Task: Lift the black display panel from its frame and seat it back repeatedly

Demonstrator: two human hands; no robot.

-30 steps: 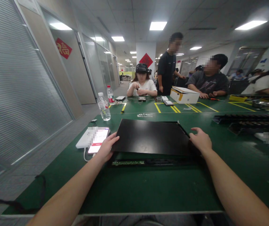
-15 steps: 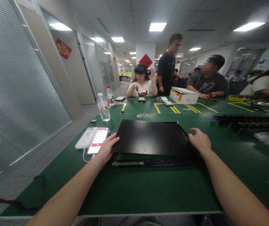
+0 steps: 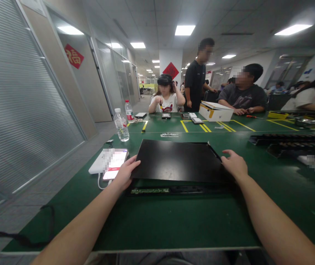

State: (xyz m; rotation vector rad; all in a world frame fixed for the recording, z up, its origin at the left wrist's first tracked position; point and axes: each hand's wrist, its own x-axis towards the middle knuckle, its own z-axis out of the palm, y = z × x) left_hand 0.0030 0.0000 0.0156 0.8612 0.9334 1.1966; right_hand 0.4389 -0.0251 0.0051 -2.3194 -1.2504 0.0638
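Note:
A flat, glossy black panel [image 3: 176, 160] lies in front of me, raised a little at its near edge. My left hand [image 3: 127, 171] grips its left edge, with the thumb on top and the other fingers mostly hidden below. At the right edge, my right hand [image 3: 234, 165] holds the panel; its index finger is bent away and its lower fingers are hidden. Under the near edge shows a dark strip with a green circuit board [image 3: 150, 191]. How that strip joins the panel I cannot tell.
Left of the panel are a lit phone [image 3: 115, 165], a white device [image 3: 98, 165] with a cable, and a water bottle [image 3: 121, 125]. Long black slotted parts [image 3: 290, 140] lie at the right. People sit and stand across the green table [image 3: 174, 228], near a white box [image 3: 215, 112].
Both hands and the panel stay almost still. Across the table, the seated person's raised hand has shifted slightly at the head.

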